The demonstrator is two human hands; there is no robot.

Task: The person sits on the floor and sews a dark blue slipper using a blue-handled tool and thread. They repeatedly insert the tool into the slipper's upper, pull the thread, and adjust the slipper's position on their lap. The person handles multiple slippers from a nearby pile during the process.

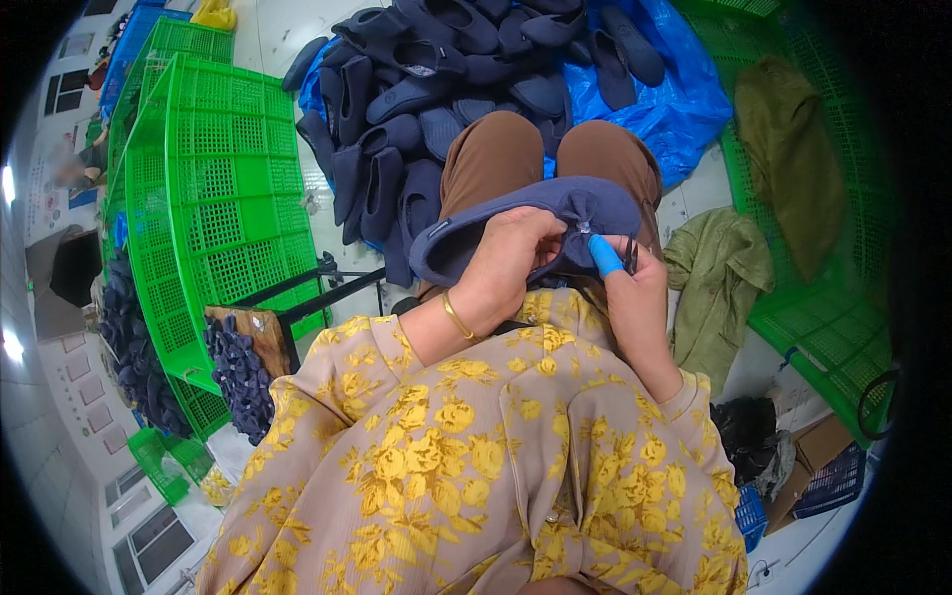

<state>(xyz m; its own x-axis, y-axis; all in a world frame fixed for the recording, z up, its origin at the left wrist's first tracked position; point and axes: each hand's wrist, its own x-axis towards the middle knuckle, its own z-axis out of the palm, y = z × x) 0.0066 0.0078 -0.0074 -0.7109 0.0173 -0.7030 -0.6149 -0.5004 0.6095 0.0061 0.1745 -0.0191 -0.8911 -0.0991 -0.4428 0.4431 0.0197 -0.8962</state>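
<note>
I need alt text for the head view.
A left hand and right hand hold a navy slipper at its bow-like trim, over brown-trousered knees. Beyond, more slippers lie heaped, partly on blue plastic, with green crates either side.

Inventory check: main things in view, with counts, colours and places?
Fabric slipper with bow: one, dark blue, centre
Slim unclear item: one, black, near bow
Piled fabric slippers: many, dark blue, upper centre
Crinkled plastic sheeting: one piece, blue, under pile
Mesh plastic crates: several, green, left and right
Crumpled cloths: two, olive green, right
Bar frame: one, black, centre-left
Floral blouse: one, beige-yellow, worn
Left hand: one, bare, holding slipper
Right hand: one, blue-covered digit, at bow
</note>
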